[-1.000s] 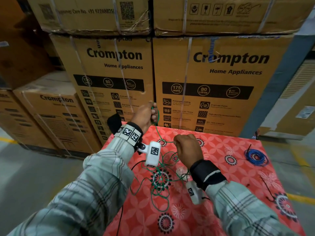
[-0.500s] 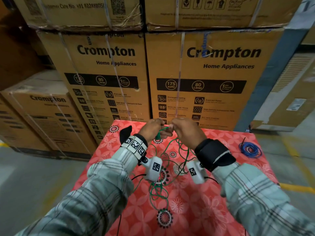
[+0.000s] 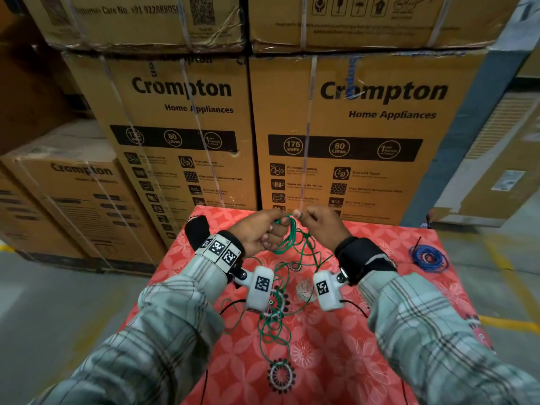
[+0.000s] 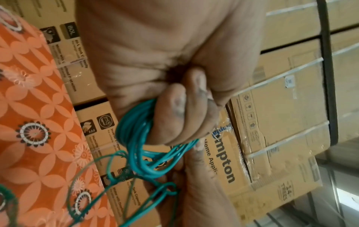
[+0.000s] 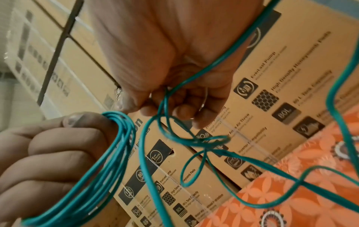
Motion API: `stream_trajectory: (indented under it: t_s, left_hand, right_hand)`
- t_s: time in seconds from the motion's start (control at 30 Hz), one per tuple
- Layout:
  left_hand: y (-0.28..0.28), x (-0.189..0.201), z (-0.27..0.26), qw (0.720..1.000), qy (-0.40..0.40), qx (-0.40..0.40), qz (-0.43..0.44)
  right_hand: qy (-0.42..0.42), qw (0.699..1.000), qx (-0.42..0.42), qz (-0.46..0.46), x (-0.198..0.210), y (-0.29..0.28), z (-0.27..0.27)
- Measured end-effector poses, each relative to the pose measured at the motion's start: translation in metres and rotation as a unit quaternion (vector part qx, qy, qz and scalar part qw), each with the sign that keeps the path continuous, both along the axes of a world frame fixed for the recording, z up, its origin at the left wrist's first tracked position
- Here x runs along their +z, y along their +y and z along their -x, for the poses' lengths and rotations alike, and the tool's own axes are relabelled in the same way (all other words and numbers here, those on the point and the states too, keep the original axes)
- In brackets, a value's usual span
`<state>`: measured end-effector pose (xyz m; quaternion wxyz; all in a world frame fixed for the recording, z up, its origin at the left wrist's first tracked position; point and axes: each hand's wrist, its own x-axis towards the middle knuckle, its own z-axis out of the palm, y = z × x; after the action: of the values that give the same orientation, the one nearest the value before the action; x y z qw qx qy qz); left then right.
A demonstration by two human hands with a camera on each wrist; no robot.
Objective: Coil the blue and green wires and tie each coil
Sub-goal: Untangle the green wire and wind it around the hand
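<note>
The left hand [image 3: 257,233] grips a small bundle of green wire [image 3: 287,238] loops at centre frame, fingers curled tight around them, while the right hand [image 3: 320,226] pinches the running strand between thumb and fingertips just beside it; the loose remainder trails tangled over the red tablecloth [image 3: 365,361] in the lower centre, and the blue wire [image 3: 429,258] lies already coiled at the right edge. To do this step well, I judge each new loop should match the held ones, with kinks shaken out before feeding. Cartons [image 3: 350,127] behind read "Crompton Home Appliances", "175 watts", "80 Litres".
</note>
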<state>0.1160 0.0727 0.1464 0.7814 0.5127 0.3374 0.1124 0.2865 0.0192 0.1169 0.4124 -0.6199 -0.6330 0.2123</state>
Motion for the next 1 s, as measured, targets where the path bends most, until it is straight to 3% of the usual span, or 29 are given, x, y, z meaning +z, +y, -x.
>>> stream_trajectory:
  t_s: [0.13, 0.23, 0.4, 0.53, 0.7, 0.87, 1.0]
  left_hand:
    - [0.001, 0.003, 0.005, 0.997, -0.046, 0.046, 0.036]
    - [0.005, 0.008, 0.008, 0.992, -0.087, 0.077, 0.052]
    - [0.016, 0.023, 0.009, 0.977, -0.156, 0.127, 0.064]
    - [0.024, 0.036, 0.001, 0.950, -0.217, 0.217, 0.052]
    - [0.032, 0.052, -0.002, 0.915, -0.254, 0.313, 0.008]
    - [0.034, 0.054, -0.001, 0.907, -0.251, 0.337, -0.004]
    - [0.034, 0.045, -0.001, 0.905, -0.248, 0.345, -0.006]
  right_hand:
    - [0.099, 0.992, 0.061, 0.053, -0.016, -0.001, -0.001]
    - [0.065, 0.991, 0.085, 0.076, -0.021, -0.007, 0.000]
    - [0.008, 0.996, 0.048, 0.079, -0.049, -0.013, 0.001]
    - [-0.042, 0.994, 0.042, 0.094, -0.061, -0.018, 0.010]
    - [-0.028, 0.988, -0.008, 0.149, -0.089, -0.018, 0.005]
    - [0.023, 0.997, -0.006, 0.070, -0.070, -0.028, 0.007]
    - [0.008, 0.999, -0.044, -0.016, -0.067, -0.026, 0.001]
